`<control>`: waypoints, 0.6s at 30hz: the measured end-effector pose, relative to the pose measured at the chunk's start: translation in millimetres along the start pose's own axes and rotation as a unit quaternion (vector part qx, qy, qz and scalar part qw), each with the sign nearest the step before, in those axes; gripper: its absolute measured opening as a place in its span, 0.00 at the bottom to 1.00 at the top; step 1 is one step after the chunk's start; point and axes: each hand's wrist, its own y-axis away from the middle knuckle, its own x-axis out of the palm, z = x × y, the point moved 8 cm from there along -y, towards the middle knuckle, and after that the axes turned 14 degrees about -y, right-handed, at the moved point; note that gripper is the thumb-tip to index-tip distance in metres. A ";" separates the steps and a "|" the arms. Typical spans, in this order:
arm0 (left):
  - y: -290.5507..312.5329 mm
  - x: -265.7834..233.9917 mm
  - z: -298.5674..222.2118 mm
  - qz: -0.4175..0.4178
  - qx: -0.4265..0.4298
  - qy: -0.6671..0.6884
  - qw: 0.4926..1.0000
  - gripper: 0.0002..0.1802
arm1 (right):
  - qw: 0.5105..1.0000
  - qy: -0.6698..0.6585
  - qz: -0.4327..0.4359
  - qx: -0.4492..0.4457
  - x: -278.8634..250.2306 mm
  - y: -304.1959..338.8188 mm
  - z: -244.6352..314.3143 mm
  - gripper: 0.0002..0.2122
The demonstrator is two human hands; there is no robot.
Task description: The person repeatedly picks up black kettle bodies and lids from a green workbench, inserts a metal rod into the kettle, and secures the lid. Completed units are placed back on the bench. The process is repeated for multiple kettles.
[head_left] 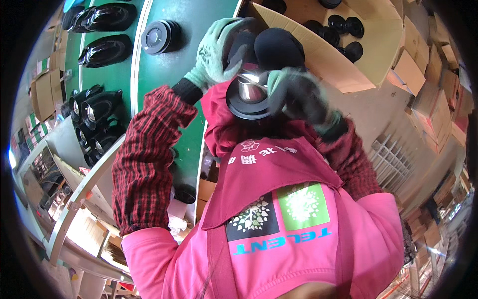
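My left hand (217,51), in a pale green glove with a red plaid sleeve, is closed around a black domed part (279,47) held up in front of my chest. Just below it is a black round disc with a shiny metal centre (247,94). My right hand (298,94), also gloved and blurred by motion, grips the disc's right edge. The two parts touch or nearly touch; the joint between them is hidden by my fingers. My pink apron fills the lower part of the view.
A green conveyor belt (164,74) runs on the left, carrying a black round part (159,36) and glossy black shells (107,50). An open cardboard box (323,57) holds several black round parts (343,25). Stacked cartons (438,99) and a metal rack (393,159) stand on the right.
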 end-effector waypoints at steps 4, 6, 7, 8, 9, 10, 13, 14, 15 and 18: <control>-0.4 -11.1 -30.9 -0.051 0.076 -0.183 0.979 0.33 | 0.988 -0.081 -0.113 0.070 -67.0 -50.9 -45.2 0.17; -5.7 -21.4 -45.1 -0.069 0.104 -0.223 0.967 0.33 | 0.911 -0.288 -0.204 0.213 -59.4 -67.8 -64.5 0.16; -8.7 -27.4 -53.5 -0.079 0.122 -0.229 0.962 0.32 | 0.933 -0.246 -0.149 0.217 -53.2 -82.1 -66.9 0.17; -7.5 -33.5 -65.4 -0.113 0.161 -0.284 0.938 0.34 | 0.960 -0.178 -0.064 0.207 -41.7 -99.3 -67.4 0.18; -8.7 -33.0 -77.9 -0.066 0.184 -0.255 0.947 0.34 | 0.977 -0.101 0.029 0.183 -30.2 -109.8 -65.7 0.18; -10.9 -34.7 -94.5 -0.015 0.207 -0.227 0.952 0.35 | 0.981 -0.037 0.115 0.153 -19.5 -119.0 -65.4 0.19; -12.7 -27.5 -130.4 0.107 0.105 -0.078 0.986 0.35 | 0.948 0.040 0.292 0.123 9.7 -132.0 -78.5 0.22; -14.7 -19.0 -132.4 0.113 -0.021 0.020 0.993 0.34 | 0.936 0.051 0.328 0.119 19.6 -131.5 -83.1 0.22; -12.8 -7.8 -127.5 0.077 -0.099 0.030 0.992 0.33 | 0.928 0.059 0.348 0.120 24.5 -131.5 -88.3 0.23; -8.2 13.3 -119.6 0.050 -0.143 0.044 0.987 0.22 | 0.924 0.086 0.353 0.116 24.5 -130.1 -91.5 0.21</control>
